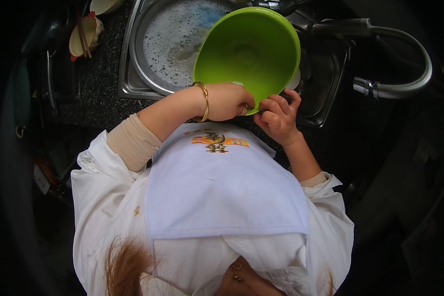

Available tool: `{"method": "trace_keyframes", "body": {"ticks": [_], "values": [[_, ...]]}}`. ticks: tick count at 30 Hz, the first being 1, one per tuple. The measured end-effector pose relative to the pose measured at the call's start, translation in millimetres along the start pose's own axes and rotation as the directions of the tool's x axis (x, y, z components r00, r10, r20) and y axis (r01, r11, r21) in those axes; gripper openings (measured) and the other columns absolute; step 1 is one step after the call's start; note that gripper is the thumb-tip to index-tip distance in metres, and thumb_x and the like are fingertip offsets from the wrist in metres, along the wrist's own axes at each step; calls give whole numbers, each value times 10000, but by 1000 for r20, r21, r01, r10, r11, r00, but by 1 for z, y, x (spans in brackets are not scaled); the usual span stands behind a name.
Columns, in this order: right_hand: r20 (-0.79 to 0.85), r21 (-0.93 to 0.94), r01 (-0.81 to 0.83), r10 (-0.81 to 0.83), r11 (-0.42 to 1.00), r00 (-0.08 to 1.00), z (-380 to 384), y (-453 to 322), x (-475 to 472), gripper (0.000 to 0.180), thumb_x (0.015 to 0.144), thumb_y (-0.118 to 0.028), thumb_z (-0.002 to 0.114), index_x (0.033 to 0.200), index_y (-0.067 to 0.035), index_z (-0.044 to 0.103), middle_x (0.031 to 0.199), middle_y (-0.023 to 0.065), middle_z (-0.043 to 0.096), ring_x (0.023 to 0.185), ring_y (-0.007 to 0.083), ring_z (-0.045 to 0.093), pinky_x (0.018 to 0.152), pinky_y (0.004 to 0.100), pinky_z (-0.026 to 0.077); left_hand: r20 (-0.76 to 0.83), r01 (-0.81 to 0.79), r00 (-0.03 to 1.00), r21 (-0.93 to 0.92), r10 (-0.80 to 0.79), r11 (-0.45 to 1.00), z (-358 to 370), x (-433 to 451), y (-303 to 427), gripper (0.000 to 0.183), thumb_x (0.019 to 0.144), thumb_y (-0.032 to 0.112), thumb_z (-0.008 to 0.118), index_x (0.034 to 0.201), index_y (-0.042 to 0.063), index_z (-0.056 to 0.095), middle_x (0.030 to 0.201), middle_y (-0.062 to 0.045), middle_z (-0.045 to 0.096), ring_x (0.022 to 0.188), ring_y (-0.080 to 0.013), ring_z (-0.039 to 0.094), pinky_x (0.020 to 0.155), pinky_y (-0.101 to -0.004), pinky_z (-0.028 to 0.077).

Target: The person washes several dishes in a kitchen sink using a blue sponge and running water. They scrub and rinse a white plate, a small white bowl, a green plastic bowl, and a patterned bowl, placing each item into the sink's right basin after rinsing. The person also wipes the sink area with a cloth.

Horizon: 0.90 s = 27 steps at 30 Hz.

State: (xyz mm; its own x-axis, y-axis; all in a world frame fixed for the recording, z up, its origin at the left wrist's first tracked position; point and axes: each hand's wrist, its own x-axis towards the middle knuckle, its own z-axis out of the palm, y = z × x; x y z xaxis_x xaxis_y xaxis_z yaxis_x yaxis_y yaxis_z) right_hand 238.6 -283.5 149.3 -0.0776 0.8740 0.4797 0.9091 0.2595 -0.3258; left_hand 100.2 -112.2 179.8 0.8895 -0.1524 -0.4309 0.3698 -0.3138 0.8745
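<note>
A green plastic bowl point(251, 51) is tilted over the divide between the two sink basins, its inside facing me. My left hand point(229, 100), with a gold bangle at the wrist, reaches over the near rim with its fingertips at the bowl's inner edge; what lies under the fingers is hidden. My right hand point(279, 116) grips the same rim from the right side. Behind and left of the bowl, the round sink basin point(136, 51) holds foamy water with dishes partly showing under the suds.
On the dark speckled counter point(100, 74) at left stands a red-rimmed bowl point(92, 31) with chopsticks point(83, 37) across it, near another pale bowl point(105, 5). A curved metal faucet point(403, 90) arches at right, beside the second basin point(329, 88).
</note>
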Motion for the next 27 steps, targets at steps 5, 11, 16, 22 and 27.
{"method": "trace_keyframes", "body": {"ticks": [5,11,16,22,27], "values": [[17,-9,15,-14,1000,1000,-3,1,1,389,695,-139,745,792,-173,369,825,-23,611,828,192,580,923,473,315,4,18,1000,-84,-18,996,0,1,-2,244,862,59,589,1101,18,615,960,-142,637,892,-262,622,798,-355,487],[-36,49,25,-23,998,999,-1,1,7,337,624,-79,715,766,-156,420,815,-27,597,805,177,569,792,395,396,5,56,998,-134,-55,989,-3,-1,-1,220,858,58,595,1070,5,616,903,-119,642,836,-251,624,763,-337,490],[-29,99,50,-47,994,998,0,3,5,364,622,-76,719,804,-134,409,833,12,591,796,210,562,713,368,419,-58,2,998,-93,-8,996,0,-3,-1,168,853,52,597,1013,6,623,891,-120,642,821,-244,623,755,-336,490],[-40,122,43,-38,992,998,1,1,4,358,628,-60,714,797,-124,405,838,27,585,795,228,559,713,378,431,55,86,995,-113,-80,990,-7,-4,5,201,847,50,600,1039,4,639,954,-142,648,881,-273,629,779,-354,491],[-22,128,42,-40,991,999,-1,1,5,358,631,-64,720,791,-121,405,838,31,585,800,234,558,706,380,433,-72,23,997,-102,-31,994,4,-6,2,143,844,51,603,975,19,653,916,-136,638,863,-282,623,772,-358,491]]}}
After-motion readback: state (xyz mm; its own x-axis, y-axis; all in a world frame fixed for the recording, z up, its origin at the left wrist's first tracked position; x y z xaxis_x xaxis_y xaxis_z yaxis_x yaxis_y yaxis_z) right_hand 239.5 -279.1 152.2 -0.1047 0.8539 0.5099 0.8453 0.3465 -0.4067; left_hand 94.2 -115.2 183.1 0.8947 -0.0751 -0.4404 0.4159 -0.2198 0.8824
